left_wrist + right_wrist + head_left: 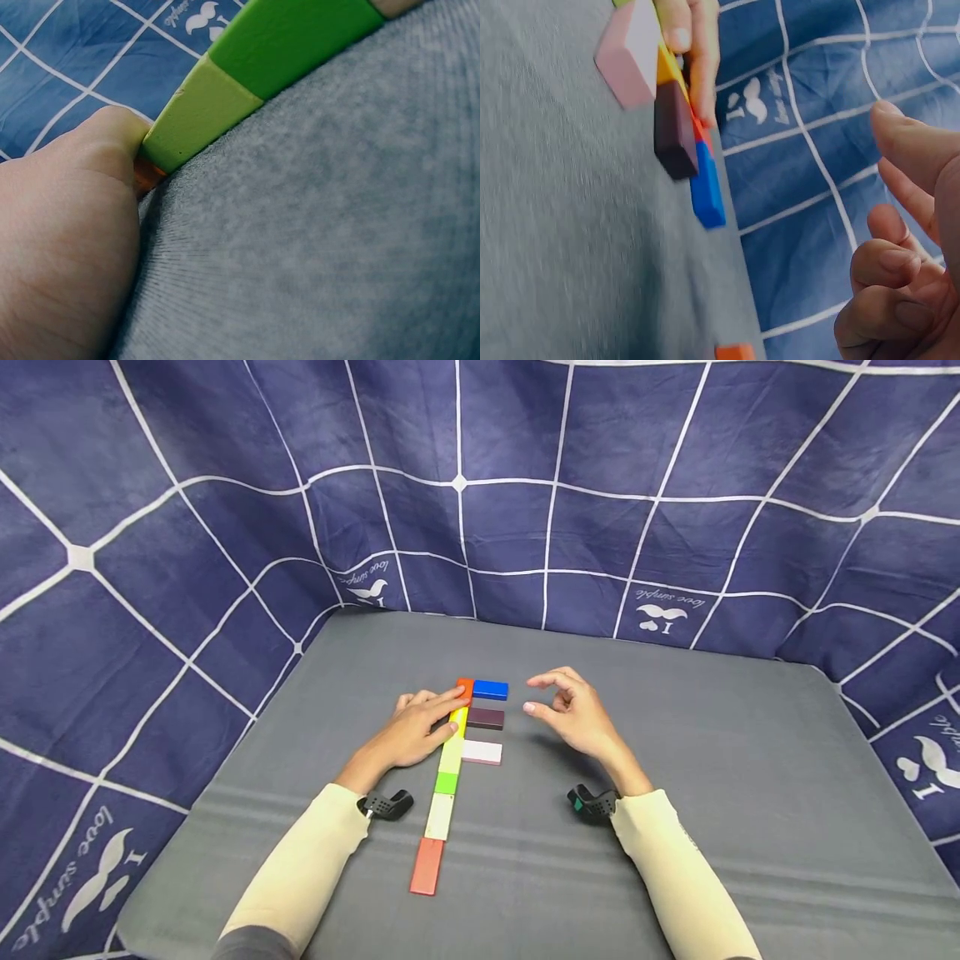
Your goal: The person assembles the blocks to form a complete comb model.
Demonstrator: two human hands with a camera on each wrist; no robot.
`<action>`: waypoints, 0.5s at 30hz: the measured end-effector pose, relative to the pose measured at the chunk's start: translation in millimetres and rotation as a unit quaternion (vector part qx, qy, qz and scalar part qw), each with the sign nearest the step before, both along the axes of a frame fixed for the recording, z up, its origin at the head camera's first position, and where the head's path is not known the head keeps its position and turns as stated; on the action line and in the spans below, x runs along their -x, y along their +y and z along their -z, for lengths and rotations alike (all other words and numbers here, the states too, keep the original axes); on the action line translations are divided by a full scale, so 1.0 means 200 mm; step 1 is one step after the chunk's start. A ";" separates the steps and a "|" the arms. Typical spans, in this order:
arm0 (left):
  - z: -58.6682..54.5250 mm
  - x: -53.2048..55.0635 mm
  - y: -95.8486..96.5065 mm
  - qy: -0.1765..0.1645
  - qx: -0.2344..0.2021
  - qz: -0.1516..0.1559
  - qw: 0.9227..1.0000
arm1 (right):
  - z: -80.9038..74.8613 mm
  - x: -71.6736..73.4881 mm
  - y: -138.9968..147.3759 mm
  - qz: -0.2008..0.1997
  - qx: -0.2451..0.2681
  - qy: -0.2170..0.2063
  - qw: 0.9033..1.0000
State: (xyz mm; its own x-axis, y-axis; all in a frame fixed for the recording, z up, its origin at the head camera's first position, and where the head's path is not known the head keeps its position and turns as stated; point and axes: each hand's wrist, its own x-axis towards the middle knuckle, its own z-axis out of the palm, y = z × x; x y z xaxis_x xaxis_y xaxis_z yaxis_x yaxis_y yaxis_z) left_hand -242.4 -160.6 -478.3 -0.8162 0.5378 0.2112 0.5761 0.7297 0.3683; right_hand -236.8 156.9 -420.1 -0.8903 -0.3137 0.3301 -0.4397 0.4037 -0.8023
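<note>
A line of flat coloured blocks runs across the grey table. It goes from an orange block at the far end through yellow, pale yellow, green and cream blocks to a salmon block nearest me. On its right side, a blue block, a dark purple block and a whitish-pink block stick out sideways. My left hand rests at the line's far part, fingertips on the orange block and thumb by the yellow one. My right hand, fingers loosely curved and holding nothing, hovers right of the blue block.
A small orange piece shows at the bottom of the right wrist view. Blue cloth with white grid lines hangs behind and beside the grey table. Each wrist wears a black band.
</note>
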 end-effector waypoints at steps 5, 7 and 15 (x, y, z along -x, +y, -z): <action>0.00 0.00 0.00 -0.006 0.007 -0.002 1.000 | 0.00 0.01 0.07 0.022 0.008 0.009 1.000; 0.00 0.00 -0.01 -0.007 0.007 -0.001 1.000 | -0.05 -0.01 0.08 0.029 0.007 0.010 0.999; 0.01 0.02 -0.01 -0.001 -0.001 0.002 1.000 | -0.14 -0.02 0.18 0.038 0.033 0.005 0.999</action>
State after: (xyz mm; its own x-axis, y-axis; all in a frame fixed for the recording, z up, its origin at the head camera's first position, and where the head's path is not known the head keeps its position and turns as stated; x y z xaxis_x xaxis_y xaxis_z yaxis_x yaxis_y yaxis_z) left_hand -246.3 -162.3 -479.9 -0.8146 0.5404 0.2108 0.5781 0.7266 0.3713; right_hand -232.8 192.3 -392.4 -0.9074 -0.2236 0.3559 -0.4175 0.3827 -0.8242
